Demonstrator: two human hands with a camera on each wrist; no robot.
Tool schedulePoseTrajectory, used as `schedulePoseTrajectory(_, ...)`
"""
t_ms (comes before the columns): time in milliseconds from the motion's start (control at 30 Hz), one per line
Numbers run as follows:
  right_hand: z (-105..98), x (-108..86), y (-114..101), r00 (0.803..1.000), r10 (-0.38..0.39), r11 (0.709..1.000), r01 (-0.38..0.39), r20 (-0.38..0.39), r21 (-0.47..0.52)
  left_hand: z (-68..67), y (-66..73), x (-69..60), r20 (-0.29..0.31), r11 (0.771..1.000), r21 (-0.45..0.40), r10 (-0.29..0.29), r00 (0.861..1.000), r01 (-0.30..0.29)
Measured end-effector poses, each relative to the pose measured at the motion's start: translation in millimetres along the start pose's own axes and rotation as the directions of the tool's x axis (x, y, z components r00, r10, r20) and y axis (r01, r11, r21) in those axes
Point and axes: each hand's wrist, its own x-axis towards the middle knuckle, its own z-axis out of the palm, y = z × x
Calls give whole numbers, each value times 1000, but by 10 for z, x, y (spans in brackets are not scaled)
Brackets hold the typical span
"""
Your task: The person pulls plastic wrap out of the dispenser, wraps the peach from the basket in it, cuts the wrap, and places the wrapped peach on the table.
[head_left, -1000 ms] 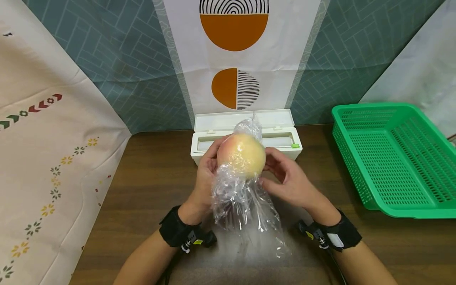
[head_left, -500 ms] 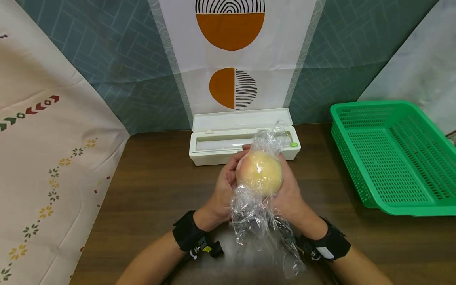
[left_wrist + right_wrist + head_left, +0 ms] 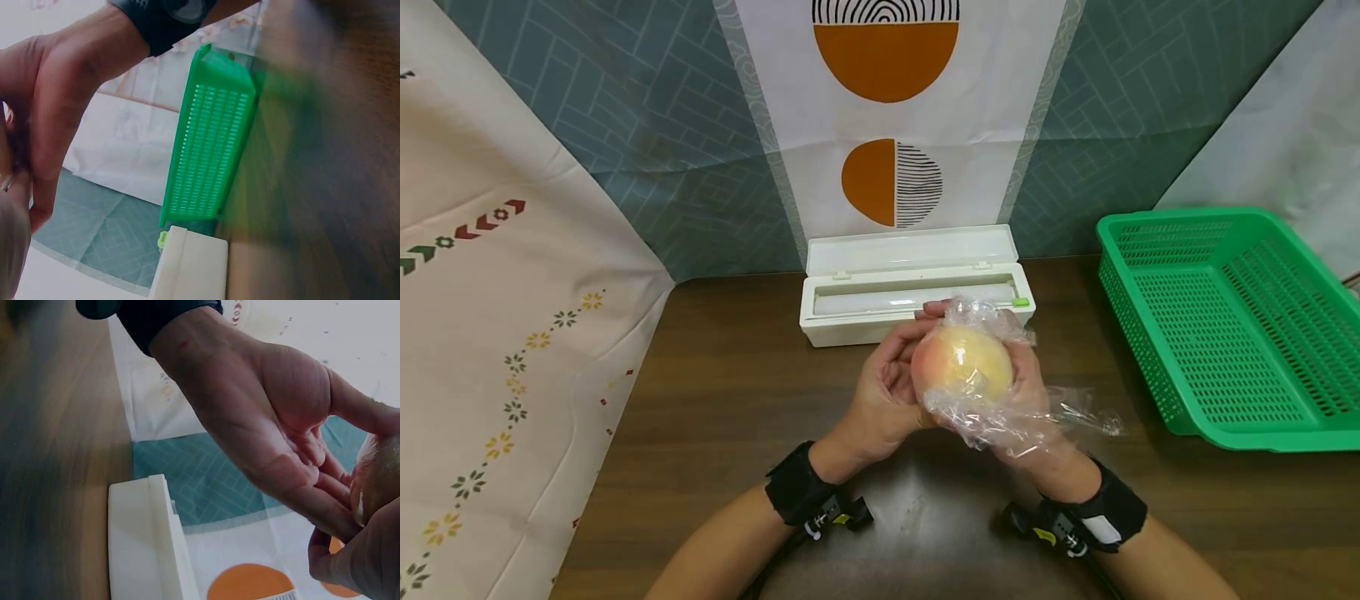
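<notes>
A round yellow and pink peach (image 3: 966, 362), wrapped in clear plastic wrap (image 3: 992, 421), is held above the table between both hands. My left hand (image 3: 880, 404) holds its left side, with thumb and fingers around it in the right wrist view. My right hand (image 3: 1028, 371) grips the other side, partly covered by wrap. A loose tail of wrap trails right across the right wrist; another bunch sticks up at the peach's far end. In the left wrist view the right hand (image 3: 65, 87) is seen from the side, and the peach is mostly hidden.
Behind the hands a white plastic wrap dispenser (image 3: 850, 333) stands with its lid raised, a roll inside and a green slider at its right. A green plastic basket (image 3: 1195, 417) stands to the right. Patterned cloths hang behind and at the left of the wooden table (image 3: 722, 400).
The peach and both hands have shifted right and slightly nearer. The right hand has closed in around the peach. The wrap's tail, which hung toward the body, now lies to the right.
</notes>
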Motion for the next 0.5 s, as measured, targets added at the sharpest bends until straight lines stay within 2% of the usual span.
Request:
schedulePoseTrajectory(100,5,15,26,996,-74,994,70,41,81,18,21,8,11,1000,8,10,1000,-10)
schedulePoseTrajectory(167,-5,8,32,994,-98,991,92,56,93,27,26,11,15,1000,4,14,1000,-14)
schedulePoseTrajectory(367,-65,-41,11,1000,-25,995,24,10,96,19,-6,5,10,999,27,29,1000,-29)
schedulePoseTrajectory(500,-109,-10,15,998,-30,993,25,49,113,3,-25,11,31,996,68,61,998,-63)
